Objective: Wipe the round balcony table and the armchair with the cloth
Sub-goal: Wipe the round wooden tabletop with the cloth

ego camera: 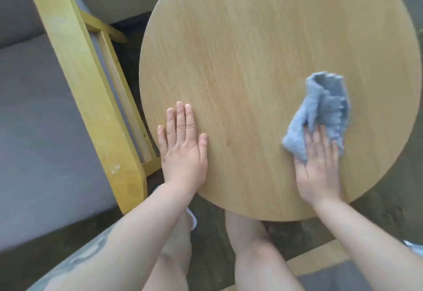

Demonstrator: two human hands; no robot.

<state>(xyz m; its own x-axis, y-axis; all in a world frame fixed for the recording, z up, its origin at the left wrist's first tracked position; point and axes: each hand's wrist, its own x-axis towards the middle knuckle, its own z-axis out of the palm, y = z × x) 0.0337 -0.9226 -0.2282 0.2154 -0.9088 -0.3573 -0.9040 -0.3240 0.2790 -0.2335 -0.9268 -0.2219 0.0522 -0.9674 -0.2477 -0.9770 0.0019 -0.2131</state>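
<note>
Right hand point(317, 164) presses flat on grey cloth point(320, 112), bunched toward 12 o'clock | left hand point(183, 144) flat, steadying round table point(251, 39) | armchair point(75, 66) at 9 o'clock, nearer left hand.

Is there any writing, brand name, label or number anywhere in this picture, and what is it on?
None can be read.
Table: bare wood grain, no label or mark.
Cloth: plain grey, no tag showing.
Armchair: wooden frame and grey cushion, only pale scuffs, no lettering.
Left forearm: a grey pattern at the picture's lower edge, too blurred to tell whether it holds any words.
</note>
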